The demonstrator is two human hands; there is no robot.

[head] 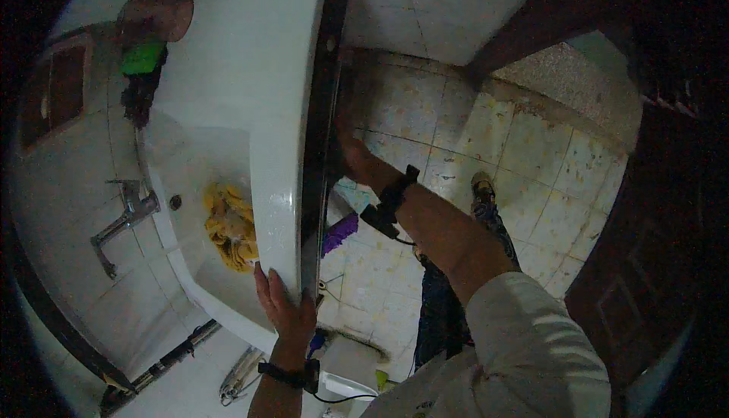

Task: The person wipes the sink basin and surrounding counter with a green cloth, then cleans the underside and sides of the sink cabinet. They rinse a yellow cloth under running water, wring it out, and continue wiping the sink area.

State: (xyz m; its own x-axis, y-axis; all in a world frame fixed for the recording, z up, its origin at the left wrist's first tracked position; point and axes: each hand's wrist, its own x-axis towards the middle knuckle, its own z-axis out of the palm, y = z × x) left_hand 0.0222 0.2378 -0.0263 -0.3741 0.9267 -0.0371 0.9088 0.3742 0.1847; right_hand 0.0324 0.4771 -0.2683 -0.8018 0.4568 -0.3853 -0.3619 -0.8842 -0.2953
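Observation:
My left hand [286, 310] lies over the front rim of a white washbasin [277, 190], fingers on top near the bowl and thumb at the outer side. A wet-looking yellow cloth [230, 227] lies crumpled in the bowl, just beyond these fingertips. My right hand [353, 153] is at the dark front of the cabinet [315, 213] under the basin. Its fingers are partly hidden in shadow, so what it touches or holds cannot be told. Both wrists wear black bands with small devices and cables.
A metal tap [126, 216] stands on the far side of the basin. A green thing [142, 58] and a dark cloth-like thing [136, 99] are at the counter's upper left. Below, on the tiled floor [524, 162], are a purple fringed item [340, 234] and a white bin-like container [353, 361].

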